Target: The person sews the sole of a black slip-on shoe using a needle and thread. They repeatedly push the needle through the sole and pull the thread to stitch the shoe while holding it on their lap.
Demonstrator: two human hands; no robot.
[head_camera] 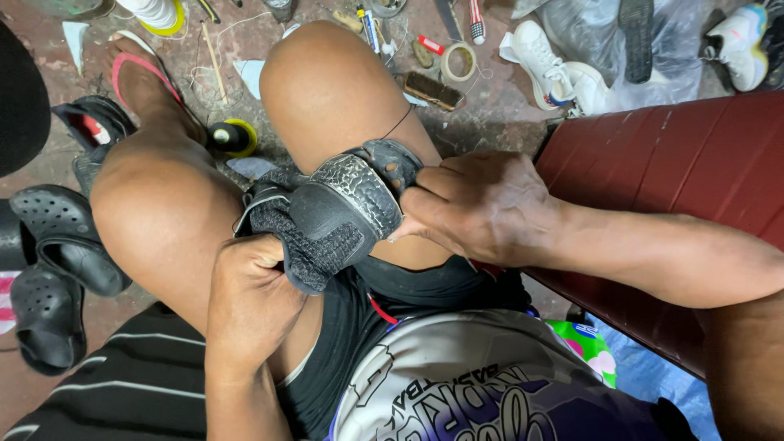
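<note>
1. While I sit with my knees up, a worn black shoe [327, 220] lies between my thighs at the centre of the view, its sole turned up toward me; the grey sole is cracked all over, and the dark knit upper bunches below it.
2. My left hand [249, 306], at seven o'clock from the shoe, has its fingers curled tight around the knit upper.
3. My right hand [482, 208], at three o'clock, has its fingers pressed together on the heel end of the sole, thumb on the edge.
4. A thin dark thread [398, 122] runs up from the heel across my right knee.
5. On the floor at twelve o'clock lie a roll of tape [458, 60], a wooden brush [433, 91] just below it, and a small red-and-white tube [430, 44] beside the roll.
6. At ten o'clock a black spool with a yellow rim [231, 137] lies on its side near my left knee.
7. Black perforated clogs [53, 269] are stacked at nine o'clock.
8. At one o'clock a white sneaker [539, 57] rests against a clear plastic bag [588, 33] holding more footwear; what else is inside I cannot tell.
9. A dark red bench [678, 171] runs under my right forearm, and a green-and-pink packet [592, 347] sits at five o'clock beneath its edge.
</note>
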